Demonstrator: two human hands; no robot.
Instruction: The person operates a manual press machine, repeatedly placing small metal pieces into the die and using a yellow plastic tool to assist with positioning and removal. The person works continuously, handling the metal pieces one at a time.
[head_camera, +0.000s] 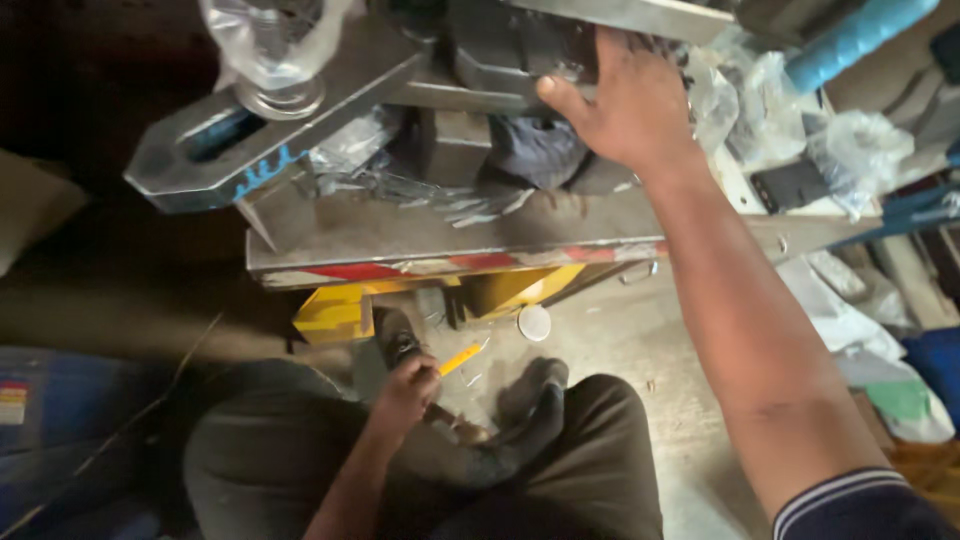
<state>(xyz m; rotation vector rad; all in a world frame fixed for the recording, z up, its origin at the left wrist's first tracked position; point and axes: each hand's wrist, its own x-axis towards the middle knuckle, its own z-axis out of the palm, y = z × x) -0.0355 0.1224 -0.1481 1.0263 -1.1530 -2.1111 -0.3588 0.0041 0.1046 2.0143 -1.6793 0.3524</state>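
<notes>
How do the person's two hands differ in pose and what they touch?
The right hand is stretched up and spread flat on the grey metal machine; the left hand is low by the lap, closed around a yellow-handled tool. Both are bare.

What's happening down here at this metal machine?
A person sits low on the floor, seen from their own head. Their right hand is stretched up, resting flat on the dark metal parts on top of the steel machine, beside crumpled plastic bags. Their left hand is down between the knees, closed around a yellow-handled tool near their dark shoes. A small white round lid lies on the concrete floor under the machine.
</notes>
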